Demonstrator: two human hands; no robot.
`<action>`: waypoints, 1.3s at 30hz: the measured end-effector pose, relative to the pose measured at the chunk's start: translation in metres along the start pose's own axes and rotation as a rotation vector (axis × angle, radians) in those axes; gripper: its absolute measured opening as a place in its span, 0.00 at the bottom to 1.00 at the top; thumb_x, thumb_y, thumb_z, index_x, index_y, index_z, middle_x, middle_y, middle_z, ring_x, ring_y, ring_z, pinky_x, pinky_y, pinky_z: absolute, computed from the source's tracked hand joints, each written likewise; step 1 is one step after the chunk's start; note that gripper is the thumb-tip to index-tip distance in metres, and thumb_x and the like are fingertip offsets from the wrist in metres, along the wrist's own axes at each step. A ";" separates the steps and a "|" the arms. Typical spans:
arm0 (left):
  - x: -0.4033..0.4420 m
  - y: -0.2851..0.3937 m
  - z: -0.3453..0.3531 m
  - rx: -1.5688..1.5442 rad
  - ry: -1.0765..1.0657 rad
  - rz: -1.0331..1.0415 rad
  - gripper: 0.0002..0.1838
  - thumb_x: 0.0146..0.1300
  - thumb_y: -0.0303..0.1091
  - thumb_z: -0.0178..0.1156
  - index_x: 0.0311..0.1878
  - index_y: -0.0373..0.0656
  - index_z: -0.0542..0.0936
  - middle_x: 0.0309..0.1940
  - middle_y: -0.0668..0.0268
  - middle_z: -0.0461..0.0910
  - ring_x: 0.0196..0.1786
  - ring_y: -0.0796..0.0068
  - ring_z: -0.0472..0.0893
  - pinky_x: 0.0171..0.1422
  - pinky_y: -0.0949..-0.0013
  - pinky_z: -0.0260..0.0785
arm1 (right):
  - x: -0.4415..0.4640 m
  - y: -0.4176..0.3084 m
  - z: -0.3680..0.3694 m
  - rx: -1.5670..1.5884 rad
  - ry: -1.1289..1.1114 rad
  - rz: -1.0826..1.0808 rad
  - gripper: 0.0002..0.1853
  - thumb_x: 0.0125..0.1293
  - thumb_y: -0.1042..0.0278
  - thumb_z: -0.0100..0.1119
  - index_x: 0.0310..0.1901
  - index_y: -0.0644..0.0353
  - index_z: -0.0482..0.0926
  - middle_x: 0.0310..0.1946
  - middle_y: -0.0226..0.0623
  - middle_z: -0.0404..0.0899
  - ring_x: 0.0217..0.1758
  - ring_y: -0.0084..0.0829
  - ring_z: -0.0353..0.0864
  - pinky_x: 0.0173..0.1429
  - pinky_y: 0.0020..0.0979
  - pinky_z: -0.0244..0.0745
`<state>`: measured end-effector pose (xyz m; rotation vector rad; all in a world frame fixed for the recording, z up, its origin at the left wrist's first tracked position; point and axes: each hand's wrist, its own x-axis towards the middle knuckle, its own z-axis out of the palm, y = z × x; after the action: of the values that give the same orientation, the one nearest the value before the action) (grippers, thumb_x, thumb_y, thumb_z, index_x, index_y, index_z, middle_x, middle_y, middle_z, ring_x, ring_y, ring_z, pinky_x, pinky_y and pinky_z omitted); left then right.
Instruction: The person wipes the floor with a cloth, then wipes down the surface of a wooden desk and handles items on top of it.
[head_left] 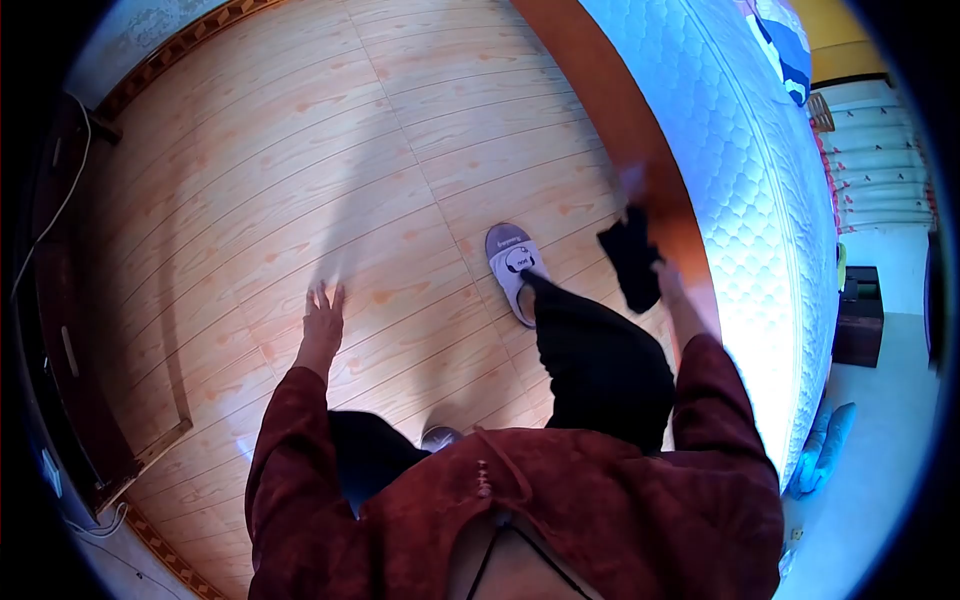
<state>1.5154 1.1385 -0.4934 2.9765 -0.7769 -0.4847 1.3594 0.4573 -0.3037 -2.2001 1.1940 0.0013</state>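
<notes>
My left hand (pixel 323 318) hangs over the wood-patterned floor, its fingers apart and nothing in it. On the other side, my right hand (pixel 670 283) holds a black cloth item (pixel 632 260), which looks like a sock and is blurred; it is beside the bed's brown side board (pixel 660 150). Between the hands, a grey and white slipper (pixel 514 262) with a cartoon print is on one foot, below a black trouser leg (pixel 600 360). The other slipper (pixel 440 437) shows only in part beside my dark red top.
A bed with a pale blue quilted mattress (pixel 740 230) runs along the right. Dark furniture (pixel 70 350) with a white cable stands at the left edge. At the far right are a dark box (pixel 858 325), blue slippers (pixel 822 450) and a patterned curtain (pixel 878 160).
</notes>
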 end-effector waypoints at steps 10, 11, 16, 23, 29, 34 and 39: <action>0.026 0.030 -0.066 -0.106 -0.438 -0.256 0.67 0.27 0.43 0.83 0.72 0.55 0.49 0.73 0.46 0.47 0.67 0.35 0.62 0.55 0.49 0.76 | -0.130 0.173 0.042 -0.504 -0.126 0.579 0.24 0.62 0.55 0.53 0.53 0.67 0.76 0.47 0.52 0.78 0.51 0.47 0.76 0.53 0.44 0.71; 0.033 0.033 -0.070 -0.142 -0.478 -0.302 0.67 0.28 0.44 0.83 0.72 0.55 0.48 0.73 0.46 0.46 0.67 0.36 0.62 0.56 0.49 0.76 | -0.123 0.168 0.037 -0.522 -0.126 0.570 0.24 0.63 0.56 0.53 0.53 0.67 0.76 0.48 0.53 0.78 0.51 0.48 0.76 0.53 0.44 0.71; 0.034 0.043 -0.073 -0.147 -0.487 -0.342 0.68 0.28 0.46 0.82 0.72 0.56 0.46 0.74 0.45 0.42 0.68 0.38 0.63 0.58 0.52 0.74 | -0.070 0.149 0.033 -0.598 -0.120 0.507 0.23 0.65 0.57 0.49 0.53 0.66 0.76 0.49 0.54 0.78 0.52 0.50 0.76 0.53 0.46 0.71; 0.045 0.046 -0.082 -0.265 -0.533 -0.403 0.70 0.28 0.49 0.82 0.74 0.53 0.47 0.75 0.45 0.35 0.70 0.42 0.60 0.62 0.52 0.70 | 0.093 0.067 0.111 -0.649 -0.104 0.259 0.21 0.67 0.58 0.45 0.53 0.65 0.76 0.50 0.56 0.77 0.53 0.53 0.76 0.53 0.48 0.72; 0.041 0.042 -0.069 -0.352 -0.552 -0.469 0.70 0.28 0.53 0.81 0.75 0.50 0.47 0.75 0.46 0.32 0.72 0.39 0.55 0.64 0.50 0.68 | 0.343 -0.020 0.237 -0.472 -0.022 -0.273 0.24 0.73 0.56 0.31 0.48 0.63 0.77 0.52 0.58 0.74 0.57 0.53 0.72 0.55 0.47 0.69; 0.041 0.047 -0.078 -0.369 -0.541 -0.491 0.68 0.28 0.51 0.81 0.74 0.50 0.49 0.75 0.47 0.33 0.71 0.35 0.55 0.61 0.48 0.71 | 0.393 -0.308 0.312 -0.502 0.191 -0.154 0.30 0.63 0.50 0.46 0.68 0.43 0.61 0.64 0.41 0.68 0.64 0.46 0.70 0.64 0.47 0.67; 0.046 0.053 -0.085 -0.411 -0.511 -0.540 0.66 0.29 0.49 0.81 0.73 0.49 0.52 0.75 0.48 0.34 0.71 0.35 0.55 0.60 0.49 0.71 | 0.271 -0.450 0.444 -0.312 0.060 -1.070 0.20 0.56 0.68 0.55 0.52 0.52 0.74 0.44 0.38 0.75 0.51 0.43 0.74 0.43 0.47 0.73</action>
<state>1.5541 1.0659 -0.4205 2.6441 0.1504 -1.2774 1.9848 0.6619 -0.5018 -2.8600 -0.0887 -0.3350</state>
